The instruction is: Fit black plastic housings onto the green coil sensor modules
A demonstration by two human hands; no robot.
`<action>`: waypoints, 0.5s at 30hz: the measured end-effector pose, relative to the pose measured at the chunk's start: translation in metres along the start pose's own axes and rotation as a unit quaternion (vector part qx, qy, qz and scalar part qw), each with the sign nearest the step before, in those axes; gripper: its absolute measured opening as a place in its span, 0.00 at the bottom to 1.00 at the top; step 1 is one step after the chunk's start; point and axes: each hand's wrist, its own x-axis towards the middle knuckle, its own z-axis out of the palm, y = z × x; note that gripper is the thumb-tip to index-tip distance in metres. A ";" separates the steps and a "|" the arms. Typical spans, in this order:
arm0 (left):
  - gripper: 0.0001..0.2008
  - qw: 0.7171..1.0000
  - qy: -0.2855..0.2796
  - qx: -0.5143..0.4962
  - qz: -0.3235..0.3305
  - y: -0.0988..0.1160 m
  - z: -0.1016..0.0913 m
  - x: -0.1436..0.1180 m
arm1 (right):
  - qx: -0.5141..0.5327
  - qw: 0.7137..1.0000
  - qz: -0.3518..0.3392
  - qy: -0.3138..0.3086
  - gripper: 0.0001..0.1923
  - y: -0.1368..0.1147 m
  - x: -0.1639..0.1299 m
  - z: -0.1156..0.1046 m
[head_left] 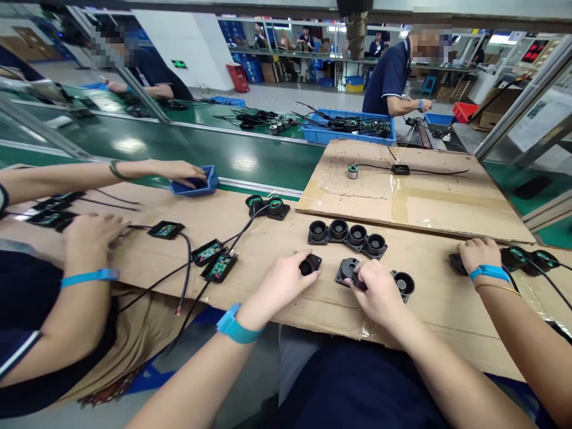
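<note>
My left hand (pixel 286 279) grips a black round housing (pixel 309 266) with a square flange between thumb and fingers, just above the cardboard. The fingers of my right hand (pixel 379 289) are closed on a small dark part (pixel 358 282), mostly covered by them. Beside that hand a flanged black housing (pixel 347 269) lies on the cardboard, its flat disc-like face up. To its right sits an open round housing (pixel 404 283), partly behind my hand. Several similar cup-shaped housings (pixel 357 235) stand in a curved row beyond my hands.
Cardboard (pixel 250 250) covers the bench, with a raised sheet (pixel 348 199) behind. On the left are circuit boxes (pixel 218 266) with cables and a co-worker's hand in a blue tray (pixel 196 183). Another person's hand (pixel 480 256) works at right. Two wired housings (pixel 267 205) lie ahead.
</note>
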 end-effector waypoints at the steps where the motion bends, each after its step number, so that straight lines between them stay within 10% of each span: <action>1: 0.28 0.999 -0.026 0.033 0.015 0.004 0.001 0.002 | -0.022 0.999 -0.002 -0.036 0.08 -0.002 0.005 0.001; 8: 0.35 0.968 -0.008 0.092 0.232 0.002 0.048 0.010 | -0.094 0.980 -0.025 -0.173 0.09 -0.011 0.031 0.000; 15: 0.24 0.955 0.016 0.160 0.249 -0.006 0.078 0.025 | -0.105 0.980 -0.052 -0.159 0.15 -0.009 0.031 -0.006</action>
